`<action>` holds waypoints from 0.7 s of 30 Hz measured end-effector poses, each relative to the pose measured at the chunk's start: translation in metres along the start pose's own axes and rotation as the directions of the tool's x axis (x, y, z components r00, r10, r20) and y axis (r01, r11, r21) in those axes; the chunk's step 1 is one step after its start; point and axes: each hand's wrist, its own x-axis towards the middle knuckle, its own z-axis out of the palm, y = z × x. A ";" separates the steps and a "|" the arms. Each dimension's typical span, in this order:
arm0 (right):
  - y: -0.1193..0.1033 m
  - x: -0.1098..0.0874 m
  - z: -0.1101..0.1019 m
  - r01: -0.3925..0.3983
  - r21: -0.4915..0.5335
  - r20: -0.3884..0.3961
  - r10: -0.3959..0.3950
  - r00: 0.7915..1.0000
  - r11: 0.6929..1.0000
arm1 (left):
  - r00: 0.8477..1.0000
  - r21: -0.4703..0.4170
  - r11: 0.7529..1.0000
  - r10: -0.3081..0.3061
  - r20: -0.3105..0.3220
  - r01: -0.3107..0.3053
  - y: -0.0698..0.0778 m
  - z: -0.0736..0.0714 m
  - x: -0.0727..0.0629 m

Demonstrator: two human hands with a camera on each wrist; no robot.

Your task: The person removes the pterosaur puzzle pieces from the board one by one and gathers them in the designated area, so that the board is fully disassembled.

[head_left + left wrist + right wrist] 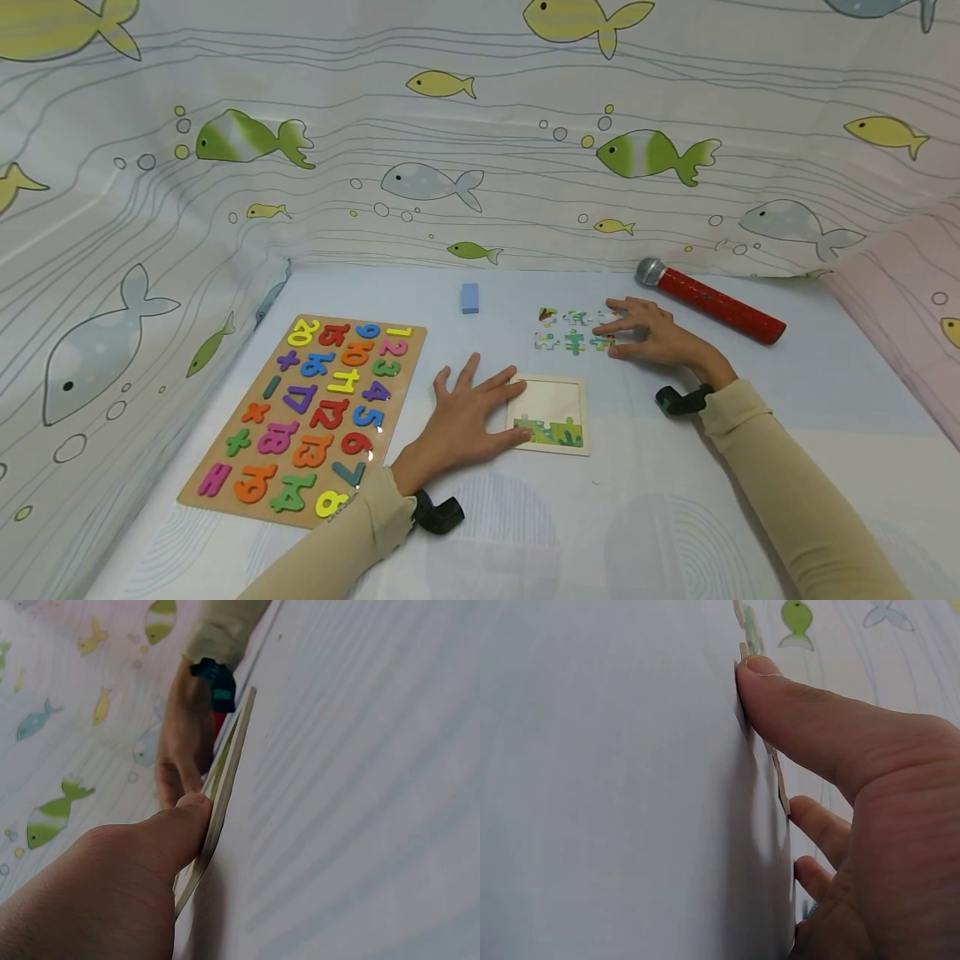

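Observation:
A square wooden puzzle board (pixel 551 393) lies in front of me, with green jigsaw pieces (pixel 561 434) fitted along its near side. My left hand (pixel 467 421) is spread flat at its left side, thumb and fingertip over the frame. In the left wrist view, the thumb rests on the edge of the board (pixel 238 746). Behind the board, several loose puzzle pieces (pixel 575 342) are laid out in two rows. My right hand (pixel 651 335) reaches over the rightmost ones with its fingers spread. The right wrist view shows its thumb touching a thin piece (pixel 744 651).
To the left lies a wooden number board (pixel 322 448) with colourful numerals and signs. A small blue block (pixel 470 298) sits near the back, and a red microphone (pixel 720 307) lies at the back right. Fish-patterned cloth (pixel 345 208) rises behind the table and along its sides.

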 end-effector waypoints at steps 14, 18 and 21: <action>0.000 0.000 0.002 -0.007 -0.015 0.005 0.007 1.000 1.000 | 1.000 -0.011 1.000 -0.003 0.002 0.003 -0.001 0.002 0.000; 0.000 -0.001 0.002 0.002 -0.008 -0.004 -0.002 1.000 1.000 | 1.000 0.000 1.000 0.002 -0.005 -0.002 -0.001 0.003 0.000; -0.001 -0.002 0.000 0.016 0.022 -0.019 -0.015 1.000 1.000 | 1.000 0.011 1.000 0.006 -0.011 -0.006 -0.001 0.003 0.001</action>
